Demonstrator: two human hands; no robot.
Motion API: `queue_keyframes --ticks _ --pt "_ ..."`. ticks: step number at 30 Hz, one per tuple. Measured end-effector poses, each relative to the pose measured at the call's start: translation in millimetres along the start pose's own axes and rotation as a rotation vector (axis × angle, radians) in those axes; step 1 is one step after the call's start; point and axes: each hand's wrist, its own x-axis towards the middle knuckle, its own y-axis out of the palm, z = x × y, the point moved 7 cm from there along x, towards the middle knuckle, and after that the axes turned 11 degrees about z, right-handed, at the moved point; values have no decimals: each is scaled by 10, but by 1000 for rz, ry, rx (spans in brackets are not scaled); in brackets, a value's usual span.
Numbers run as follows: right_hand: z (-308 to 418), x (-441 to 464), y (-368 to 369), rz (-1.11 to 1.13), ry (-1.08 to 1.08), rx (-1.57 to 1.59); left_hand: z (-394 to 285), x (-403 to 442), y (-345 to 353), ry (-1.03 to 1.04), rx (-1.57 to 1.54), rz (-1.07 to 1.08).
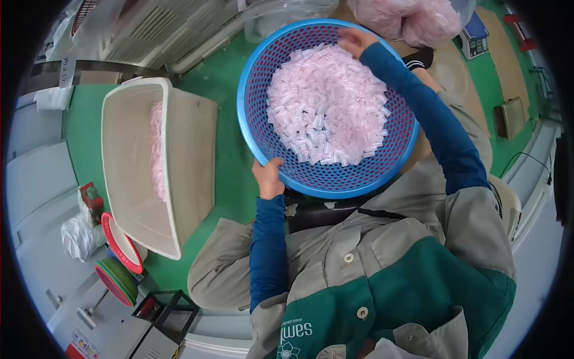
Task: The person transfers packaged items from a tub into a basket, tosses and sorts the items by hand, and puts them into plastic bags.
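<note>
A round blue basket (248, 128) with perforated sides stands in front of me, with a heap of small pale pink, clear-looking pieces (329, 102) inside. At its near left rim is my left hand (268, 178), closed round the edge with the thumb on top. My right hand (354, 42) is at the far rim, its fingers bent over the inner side beside the heap; whether they grip the rim or a piece is hidden.
To the left stands a deep cream tub (194, 161) with pink pieces inside. Plastic bags of pink material (433, 24) and a scale (473, 36) are at the back right. Red (122, 242) and green baskets (116, 278) lie lower left, near a black frame (179, 311).
</note>
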Motion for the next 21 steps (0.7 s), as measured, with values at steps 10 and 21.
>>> queue_keyframes --ticks 10,21 --pt "-852 -1527 1842 477 439 -609 -29 -33 58 -36 -15 37" --pt "-934 -164 1448 17 -116 -79 120 8 -118 4 -10 2"
